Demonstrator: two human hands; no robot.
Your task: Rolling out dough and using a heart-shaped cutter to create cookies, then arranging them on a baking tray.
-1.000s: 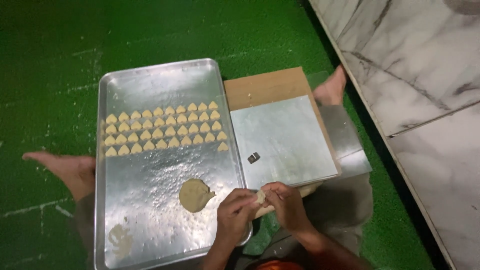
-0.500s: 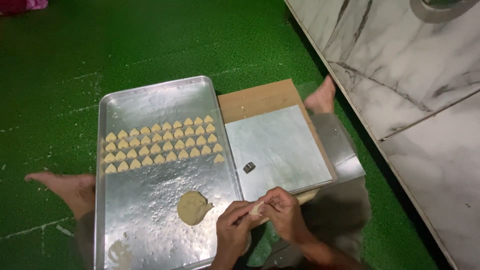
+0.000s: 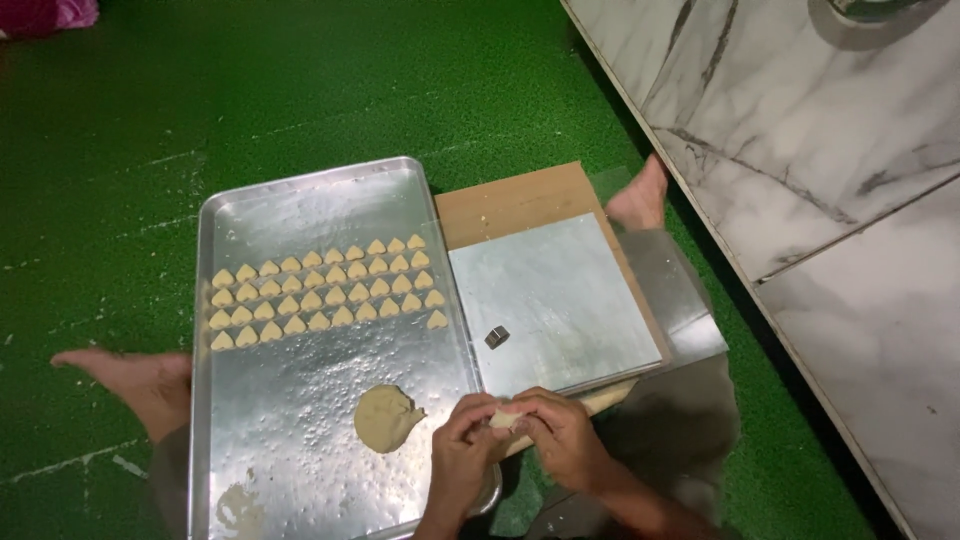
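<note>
My left hand [image 3: 462,452] and my right hand [image 3: 562,436] meet at the near edge of a metal baking tray [image 3: 300,210], both pinching a small pale piece of dough [image 3: 503,418] between their fingertips. A flat round lump of dough [image 3: 386,417] lies on the tray just left of my hands. Farther up the tray sit rows of several small heart-shaped dough pieces [image 3: 320,290]. A small dark metal cutter [image 3: 497,336] rests on a shiny metal sheet [image 3: 570,290] to the right of the tray.
The metal sheet lies on a wooden board [image 3: 510,205], over green artificial turf [image 3: 250,90]. My bare feet show at the left [image 3: 130,375] and by the board's far right corner [image 3: 640,195]. A marble floor [image 3: 830,180] runs along the right.
The view has shifted slightly, so tray and board sit a little lower in frame. My hands stay together at the tray's near edge, still working the small dough piece.
</note>
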